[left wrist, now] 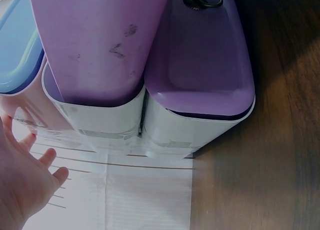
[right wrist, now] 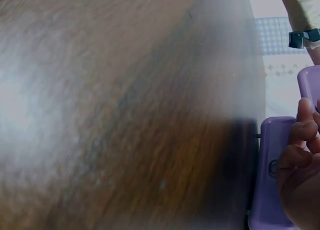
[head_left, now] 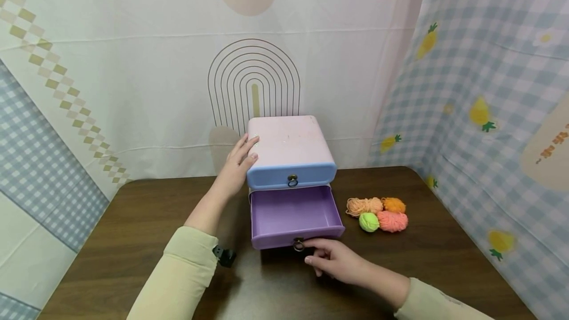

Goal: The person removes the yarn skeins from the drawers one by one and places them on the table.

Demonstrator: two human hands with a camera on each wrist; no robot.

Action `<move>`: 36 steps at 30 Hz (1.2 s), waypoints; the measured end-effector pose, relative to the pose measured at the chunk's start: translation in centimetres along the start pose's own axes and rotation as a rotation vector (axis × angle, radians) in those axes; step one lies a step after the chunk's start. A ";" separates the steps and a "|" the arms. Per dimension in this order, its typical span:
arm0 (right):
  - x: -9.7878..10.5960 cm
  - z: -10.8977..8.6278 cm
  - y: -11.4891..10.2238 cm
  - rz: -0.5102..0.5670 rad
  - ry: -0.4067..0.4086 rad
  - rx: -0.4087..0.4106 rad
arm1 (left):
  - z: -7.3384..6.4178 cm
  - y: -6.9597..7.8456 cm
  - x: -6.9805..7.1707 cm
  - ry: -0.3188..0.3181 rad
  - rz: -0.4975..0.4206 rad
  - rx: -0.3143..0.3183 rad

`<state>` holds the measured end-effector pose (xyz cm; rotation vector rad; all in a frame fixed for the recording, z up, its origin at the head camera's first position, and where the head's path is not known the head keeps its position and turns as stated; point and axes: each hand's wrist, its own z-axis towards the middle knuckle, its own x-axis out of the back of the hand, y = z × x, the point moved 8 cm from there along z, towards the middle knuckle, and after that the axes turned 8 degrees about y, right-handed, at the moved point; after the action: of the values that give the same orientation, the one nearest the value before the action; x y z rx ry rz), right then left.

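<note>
A small drawer cabinet (head_left: 289, 137) with a pale pink top stands against the back curtain. Its blue top drawer (head_left: 266, 177) is closed, while the purple middle drawer (head_left: 271, 242) is pulled out and has nothing inside. Below that, the left wrist view shows a closed purple bottom drawer (left wrist: 205, 54). My left hand (head_left: 235, 169) rests on the cabinet's upper left edge, fingers spread. At the middle drawer's front, my right hand (head_left: 333, 259) has its index finger at the metal ring pull (head_left: 299, 247); the thumb is apart below, and the other fingers are curled.
Right of the cabinet lie several yarn bundles: peach (head_left: 362, 206), orange (head_left: 393, 205), pink (head_left: 393, 221) and a green ball (head_left: 369, 222). All sit on a dark wooden table (head_left: 164, 221). Patterned curtains (head_left: 155, 78) enclose the back and sides.
</note>
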<state>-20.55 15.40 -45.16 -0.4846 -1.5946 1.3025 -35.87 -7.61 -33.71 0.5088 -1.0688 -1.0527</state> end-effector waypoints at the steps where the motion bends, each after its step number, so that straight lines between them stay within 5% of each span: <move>1: -0.1 0.1 0.0 0.006 0.003 -0.003 | 0.0 0.0 0.0 -0.001 0.000 0.000; 22: -0.9 0.6 -0.2 0.066 0.064 -0.109 | -0.1 0.2 0.1 -0.002 -0.011 -0.002; 36: -0.8 0.4 -0.6 0.085 0.119 -0.095 | -0.1 0.0 0.0 -0.003 -0.013 0.002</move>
<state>-20.38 14.36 -44.96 -0.6828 -1.5550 1.2408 -35.76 -7.63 -33.72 0.5165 -1.0702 -1.0640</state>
